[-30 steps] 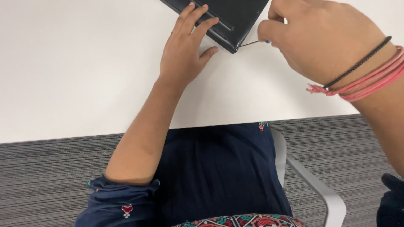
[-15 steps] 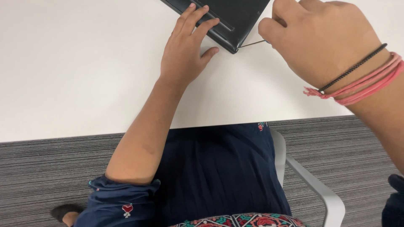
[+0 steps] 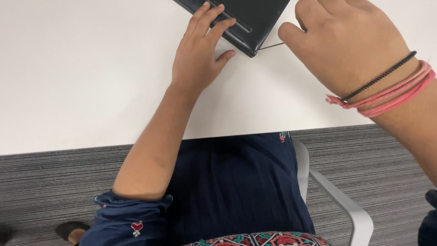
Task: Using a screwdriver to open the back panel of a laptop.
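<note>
Left hand [image 3: 198,59] lies flat, fingers spread, pressing the near corner of the dark laptop [image 3: 248,18] at the white table's [image 3: 82,77] far edge. Right hand [image 3: 346,43] hovers beside that corner, fingers curled loosely at a thin wire [image 3: 271,45] poking out; whether it's pinched, I can't tell.

- White table [image 3: 91,77] lies bare left of the left hand [image 3: 198,54], open for passing
- Dark laptop [image 3: 248,18] blocks the top centre
- Right hand [image 3: 346,43] and its thin rod [image 3: 271,45] crowd the laptop's near corner
</note>
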